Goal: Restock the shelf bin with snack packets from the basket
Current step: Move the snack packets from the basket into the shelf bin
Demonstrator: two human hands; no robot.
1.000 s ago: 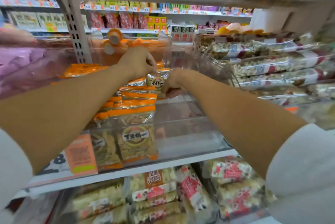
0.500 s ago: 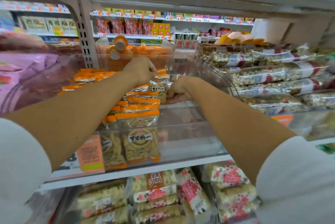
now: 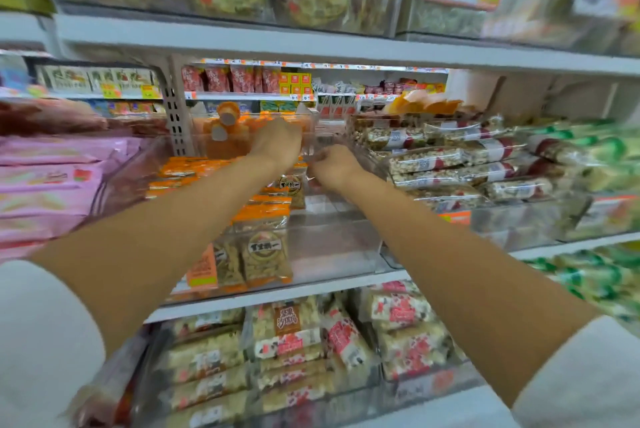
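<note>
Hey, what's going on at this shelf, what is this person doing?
A person is restocking a clear shelf bin. Both arms reach deep into it. The left hand is over the top of an upright snack packet near the back. The right hand has its fingers curled at the packet's right edge and seems to pinch it. A row of orange-topped packets already lines the bin's left side. The basket is out of view.
</note>
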